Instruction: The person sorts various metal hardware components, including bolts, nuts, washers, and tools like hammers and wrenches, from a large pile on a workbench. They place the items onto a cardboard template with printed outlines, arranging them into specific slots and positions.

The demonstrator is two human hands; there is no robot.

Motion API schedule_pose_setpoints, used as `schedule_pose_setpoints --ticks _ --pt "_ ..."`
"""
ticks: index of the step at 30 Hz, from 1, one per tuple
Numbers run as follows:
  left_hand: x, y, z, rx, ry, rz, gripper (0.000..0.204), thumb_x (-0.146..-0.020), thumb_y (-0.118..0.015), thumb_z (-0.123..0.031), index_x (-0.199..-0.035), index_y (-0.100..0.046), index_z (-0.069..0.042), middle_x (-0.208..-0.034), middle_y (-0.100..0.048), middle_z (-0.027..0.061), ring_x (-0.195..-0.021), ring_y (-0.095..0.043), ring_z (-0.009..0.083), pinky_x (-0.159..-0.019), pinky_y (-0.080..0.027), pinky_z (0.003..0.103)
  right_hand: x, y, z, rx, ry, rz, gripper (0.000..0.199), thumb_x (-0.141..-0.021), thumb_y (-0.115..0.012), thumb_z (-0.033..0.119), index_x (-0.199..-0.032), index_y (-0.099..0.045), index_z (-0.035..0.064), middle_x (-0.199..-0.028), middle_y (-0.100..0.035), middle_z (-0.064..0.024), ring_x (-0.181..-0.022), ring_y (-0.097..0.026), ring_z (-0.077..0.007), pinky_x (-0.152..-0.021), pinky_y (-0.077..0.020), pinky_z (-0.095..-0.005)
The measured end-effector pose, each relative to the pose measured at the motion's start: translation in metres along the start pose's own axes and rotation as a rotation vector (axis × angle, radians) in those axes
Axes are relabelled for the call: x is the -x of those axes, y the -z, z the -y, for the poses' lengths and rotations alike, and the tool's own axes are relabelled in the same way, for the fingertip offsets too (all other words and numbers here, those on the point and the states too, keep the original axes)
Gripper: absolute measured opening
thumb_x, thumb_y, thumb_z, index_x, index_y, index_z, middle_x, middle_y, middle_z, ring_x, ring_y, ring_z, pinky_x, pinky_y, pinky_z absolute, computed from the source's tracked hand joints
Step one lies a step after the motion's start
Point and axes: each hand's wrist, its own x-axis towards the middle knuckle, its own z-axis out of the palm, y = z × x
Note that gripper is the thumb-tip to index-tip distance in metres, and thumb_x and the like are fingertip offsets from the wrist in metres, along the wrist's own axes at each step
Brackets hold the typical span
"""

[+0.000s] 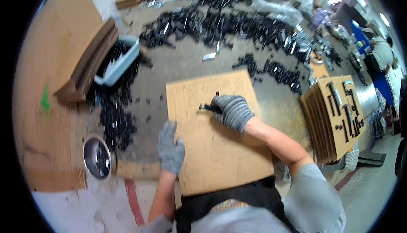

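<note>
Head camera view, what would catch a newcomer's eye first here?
First, the cardboard sheet at centre, with both grey-gloved hands on it: the right hand grips a few slim black metal parts in its fingers, and the left hand presses flat on the sheet's left edge. Next, the wide scatter of black parts across the table behind it. At the right stands a stack of cardboard sheets with parts laid out on top.

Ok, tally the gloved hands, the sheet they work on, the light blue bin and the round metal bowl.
Grey knit-gloved hands: 2, left hand and right hand
Brown cardboard sheet under them: 1
Light blue bin: 1
Round metal bowl: 1
Total: 5
</note>
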Motion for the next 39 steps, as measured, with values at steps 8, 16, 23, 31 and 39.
schedule_pose_setpoints --ticks 8,16,23,31,39 --pt "-0.015 0.018 -0.011 -0.158 -0.018 0.073 0.046 -0.08 -0.065 -0.014 -0.125 -0.058 -0.009 -0.132 -0.053 0.0144 -0.125 -0.048 0.029 -0.107 -0.037 0.038 0.016 0.002 0.001 -0.293 -0.108 0.029 0.02 -0.081 -0.066 0.025 -0.092 -0.065 0.0071 -0.081 -0.069 -0.0132 -0.074 -0.066 -0.0305 -0.071 -0.0522 -0.0392" --pt "-0.081 -0.01 -0.03 -0.221 -0.497 0.262 0.029 -0.083 -0.064 -0.019 -0.111 -0.065 -0.011 -0.118 -0.061 0.0095 -0.108 -0.058 0.0265 -0.094 -0.046 0.037 0.026 0.004 -0.015 -0.33 0.291 -0.002 0.016 -0.076 -0.068 0.018 -0.089 -0.064 0.0092 -0.081 -0.065 -0.01 -0.074 -0.064 -0.0288 -0.066 -0.0513 -0.0366" --pt "-0.142 -0.007 -0.028 -0.129 -0.312 0.296 0.016 -0.085 -0.062 -0.018 -0.096 -0.066 -0.007 -0.098 -0.064 0.0139 -0.091 -0.062 0.0325 -0.083 -0.049 0.04 0.024 0.017 -0.028 -0.114 0.398 0.096 0.022 -0.074 -0.067 0.02 -0.094 -0.065 0.0106 -0.085 -0.06 -0.0099 -0.079 -0.061 -0.0299 -0.069 -0.0504 -0.0401" --pt "-0.125 -0.01 -0.034 -0.117 -0.408 0.326 0.038 -0.08 -0.07 -0.032 -0.107 -0.065 -0.005 -0.109 -0.063 0.0153 -0.103 -0.06 0.032 -0.088 -0.049 0.04 -0.025 0.006 -0.058 -0.108 0.336 -0.181 0.02 -0.083 -0.062 0.03 -0.096 -0.068 0.0165 -0.089 -0.068 -0.0114 -0.079 -0.065 -0.0328 -0.068 -0.052 -0.0418" --pt "-0.117 -0.023 -0.029 -0.055 -0.356 0.164 0.021 -0.078 -0.071 -0.023 -0.094 -0.067 -0.009 -0.091 -0.064 0.0074 -0.088 -0.062 0.026 -0.078 -0.05 0.037 -0.113 0.067 -0.212 0.224 -0.59 -0.339 0.038 -0.075 -0.068 0.027 -0.111 -0.065 0.0154 -0.104 -0.067 -0.0163 -0.096 -0.064 -0.0358 -0.08 -0.0509 -0.0433"
